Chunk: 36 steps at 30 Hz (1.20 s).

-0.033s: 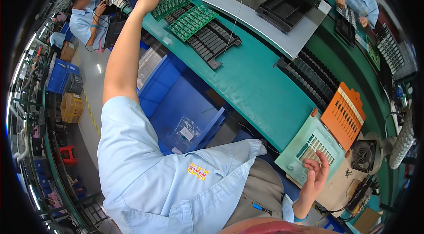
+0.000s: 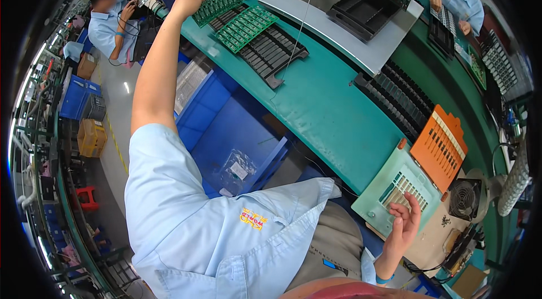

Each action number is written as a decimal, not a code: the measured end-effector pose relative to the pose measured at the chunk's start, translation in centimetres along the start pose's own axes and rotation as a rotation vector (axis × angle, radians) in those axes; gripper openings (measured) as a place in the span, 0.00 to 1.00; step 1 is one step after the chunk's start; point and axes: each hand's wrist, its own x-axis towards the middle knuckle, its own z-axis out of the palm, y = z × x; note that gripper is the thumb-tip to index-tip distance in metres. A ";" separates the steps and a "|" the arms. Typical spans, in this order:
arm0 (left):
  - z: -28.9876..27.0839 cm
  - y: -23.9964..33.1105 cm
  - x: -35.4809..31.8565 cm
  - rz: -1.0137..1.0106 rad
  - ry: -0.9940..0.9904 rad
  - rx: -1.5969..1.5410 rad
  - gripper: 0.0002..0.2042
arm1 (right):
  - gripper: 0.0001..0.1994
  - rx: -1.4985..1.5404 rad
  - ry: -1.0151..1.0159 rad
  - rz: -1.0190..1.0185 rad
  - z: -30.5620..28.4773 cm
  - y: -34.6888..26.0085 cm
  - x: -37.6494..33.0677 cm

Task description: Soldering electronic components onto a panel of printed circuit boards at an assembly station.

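**Work apparently under way, unfinished**

At 11 o'clock, the left hand (image 2: 190, 1) clamps one green circuit-board panel (image 2: 220, 1), raised on edge; a second panel (image 2: 247, 28) lies towards 12 on a black slotted tray (image 2: 276, 56). At 4, the right hand (image 2: 402, 227), fingers loosely apart, visibly holds nothing before one jig (image 2: 368, 205), its single orange lid (image 2: 438, 146) not yet closed.

Bright indoor light, edges bent fisheye-style, corners black

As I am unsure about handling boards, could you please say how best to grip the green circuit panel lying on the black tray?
Probably by opposite outer edges, from the right: the green panel lies flattish, circuits fill its middle, and the upright panel in the left hand crowds its left side.
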 end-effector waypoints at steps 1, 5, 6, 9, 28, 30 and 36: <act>0.1 -0.1 0.0 -0.012 0.014 -0.015 0.19 | 0.33 -0.004 0.000 0.004 0.0 0.0 0.1; 0.6 -0.5 -0.2 -0.055 0.060 -0.060 0.20 | 0.32 -0.020 -0.005 0.014 0.1 -0.1 0.4; 1.0 -1.0 -0.2 -0.050 0.074 -0.072 0.20 | 0.32 -0.019 -0.008 0.013 0.2 0.0 0.4; 2.1 -2.0 -0.2 -0.034 0.119 -0.106 0.20 | 0.32 -0.013 -0.018 0.009 0.3 0.0 0.5; 1.9 -3.5 -0.5 -0.071 0.084 -0.159 0.20 | 0.30 -0.066 -0.046 -0.013 0.9 0.0 0.3; 1.9 -3.1 -0.9 -0.062 0.105 -0.127 0.20 | 0.29 -0.065 -0.051 -0.012 0.9 0.1 0.4; 2.3 -1.3 -1.8 -0.028 0.260 0.203 0.17 | 0.30 -0.064 -0.052 -0.008 1.1 0.0 0.4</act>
